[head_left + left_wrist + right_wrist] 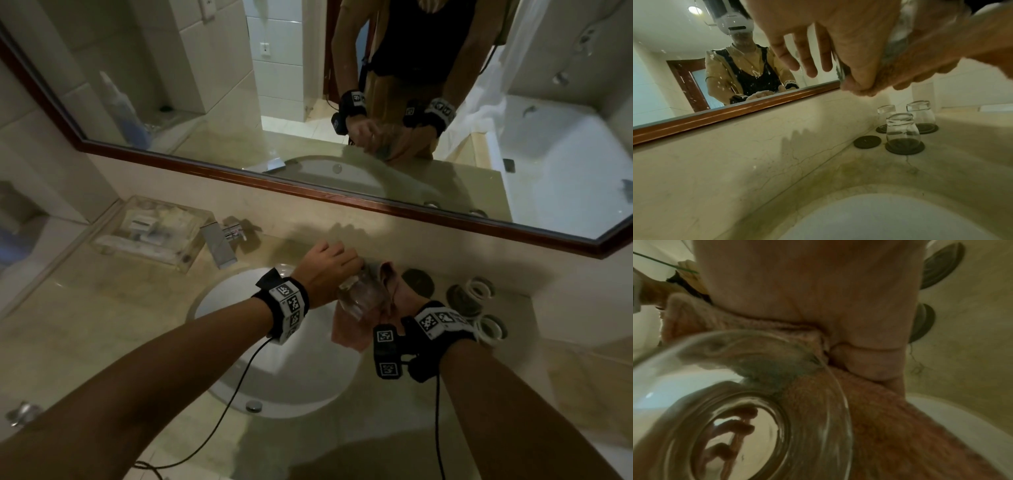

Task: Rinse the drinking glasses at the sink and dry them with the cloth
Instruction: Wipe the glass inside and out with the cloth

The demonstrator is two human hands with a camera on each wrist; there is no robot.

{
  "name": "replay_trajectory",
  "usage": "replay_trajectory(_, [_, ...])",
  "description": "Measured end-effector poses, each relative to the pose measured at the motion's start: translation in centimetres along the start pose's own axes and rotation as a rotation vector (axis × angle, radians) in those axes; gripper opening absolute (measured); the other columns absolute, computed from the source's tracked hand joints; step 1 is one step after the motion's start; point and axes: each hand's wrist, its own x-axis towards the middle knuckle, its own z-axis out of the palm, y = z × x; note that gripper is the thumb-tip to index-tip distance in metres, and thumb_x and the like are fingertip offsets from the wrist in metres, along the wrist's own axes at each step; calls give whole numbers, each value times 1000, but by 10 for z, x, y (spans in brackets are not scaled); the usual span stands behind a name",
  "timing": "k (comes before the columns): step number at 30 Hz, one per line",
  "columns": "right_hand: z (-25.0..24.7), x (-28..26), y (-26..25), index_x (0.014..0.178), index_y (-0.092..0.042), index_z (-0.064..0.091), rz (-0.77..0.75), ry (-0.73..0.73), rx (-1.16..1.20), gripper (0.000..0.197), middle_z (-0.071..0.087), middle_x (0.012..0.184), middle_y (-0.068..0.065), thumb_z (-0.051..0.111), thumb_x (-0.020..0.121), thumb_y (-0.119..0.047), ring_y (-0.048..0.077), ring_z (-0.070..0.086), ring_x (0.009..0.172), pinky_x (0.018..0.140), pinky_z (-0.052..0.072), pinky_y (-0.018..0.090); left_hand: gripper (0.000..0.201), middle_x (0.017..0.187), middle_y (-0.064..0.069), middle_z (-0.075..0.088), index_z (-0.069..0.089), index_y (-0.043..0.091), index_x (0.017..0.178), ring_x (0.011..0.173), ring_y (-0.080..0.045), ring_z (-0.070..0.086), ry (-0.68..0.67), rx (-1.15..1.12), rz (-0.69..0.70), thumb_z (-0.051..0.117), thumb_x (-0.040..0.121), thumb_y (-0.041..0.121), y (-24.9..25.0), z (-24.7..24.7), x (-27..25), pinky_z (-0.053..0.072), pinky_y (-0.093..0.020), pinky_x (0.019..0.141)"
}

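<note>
Both hands up over the right edge of the white sink basin, working one clear drinking glass tilted on its side. Left hand on the glass near its mouth: thumb and forefinger curled round it, other three fingers spread loose and off the glass in the left wrist view. Right hand mostly hidden behind wrist band and fabric in the head view; in the right wrist view, thumb pressing the pink cloth against the glass wall, part of the cloth stuffed inside the glass, rest hanging below toward the basin. Thick glass base facing the right wrist camera. Three more glasses upright on dark round coasters on the marble counter, right of the basin near the back wall; a fourth coaster bare just beside them. Chrome faucet behind the basin on its left, clear amenity tray further left. Mirror above the counter.
</note>
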Motion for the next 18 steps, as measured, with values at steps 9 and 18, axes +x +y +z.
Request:
replay_trajectory(9, [-43, 7, 12, 82, -10, 40, 83, -178, 198, 22, 45, 80, 15, 31, 101, -3, 29, 46, 76, 85, 44, 51, 35, 94, -3, 65, 62, 17, 104, 79, -22, 60, 28, 13, -28, 58, 73, 33, -2, 1, 0, 48, -32, 68])
replay_trajectory(18, [-81, 24, 65, 101, -29, 55, -568, -439, -428, 21, 60, 100, -1, 40, 93, -42, 12, 57, 87, 84, 48, 35, 44, 109, 4, 58, 59, 22, 107, 106, -20, 52, -478, 46, -315, 74, 70, 40, -7, 1, 2, 41, -34, 90])
